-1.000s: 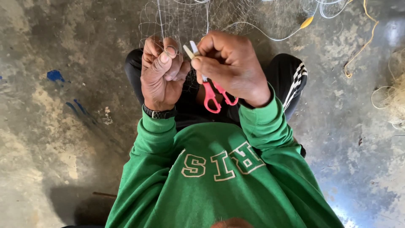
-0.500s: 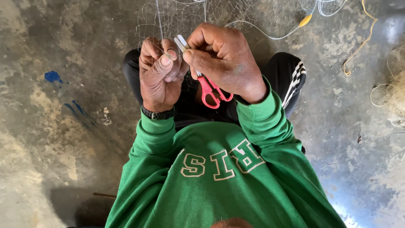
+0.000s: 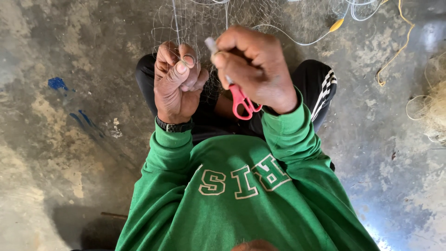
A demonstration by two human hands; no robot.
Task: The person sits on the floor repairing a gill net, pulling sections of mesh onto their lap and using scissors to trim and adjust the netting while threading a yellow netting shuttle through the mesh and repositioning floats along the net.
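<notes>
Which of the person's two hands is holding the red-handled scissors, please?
The right hand; red scissors hang from its grip, while the left hand pinches only netting.

Left hand (image 3: 177,83) pinches thin clear fishing net (image 3: 200,21); right hand (image 3: 255,69) grips red-handled scissors (image 3: 241,100) over grey concrete floor (image 3: 69,139).

You wear a green sweatshirt (image 3: 241,200) with cream block lettering across the chest and ribbed cuffs. A dark wristband (image 3: 174,125) circles your left wrist. Black trousers (image 3: 320,86) carry white side stripes.
</notes>
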